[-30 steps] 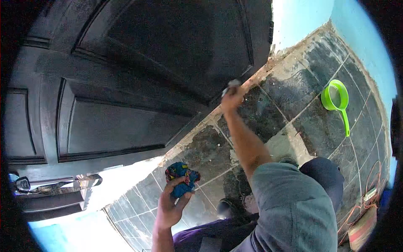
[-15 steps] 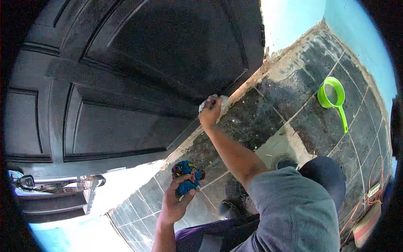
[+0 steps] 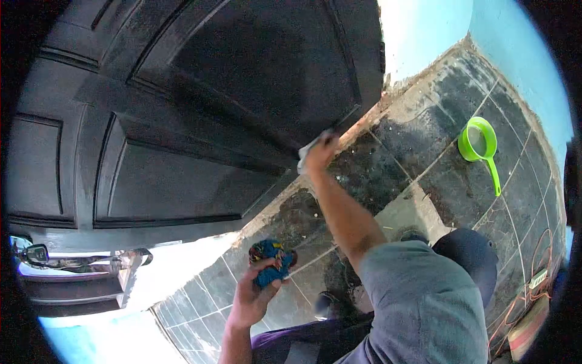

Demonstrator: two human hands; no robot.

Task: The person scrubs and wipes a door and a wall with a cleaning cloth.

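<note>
My left hand (image 3: pixel 253 297) is wrapped round a bundled blue cloth with red and yellow patterning (image 3: pixel 273 263), held above the tiled floor. At the lower edge of a dark panelled door (image 3: pixel 242 73), my right hand (image 3: pixel 319 156) presses a whitish cloth (image 3: pixel 305 155) against the wood. That hand is slightly blurred, and much of the cloth is hidden behind the fingers.
A green dipper (image 3: pixel 478 142) stands on the dark tiles (image 3: pixel 445 176) at the right. Beyond it are a power strip (image 3: pixel 538 279) with an orange cord and a light blue wall (image 3: pixel 515 54). A vehicle mirror (image 3: pixel 37 254) shows at the far left.
My right hand has moved a little to the right along the door's lower edge with the whitish cloth. My left hand still holds the blue cloth in nearly the same place.
</note>
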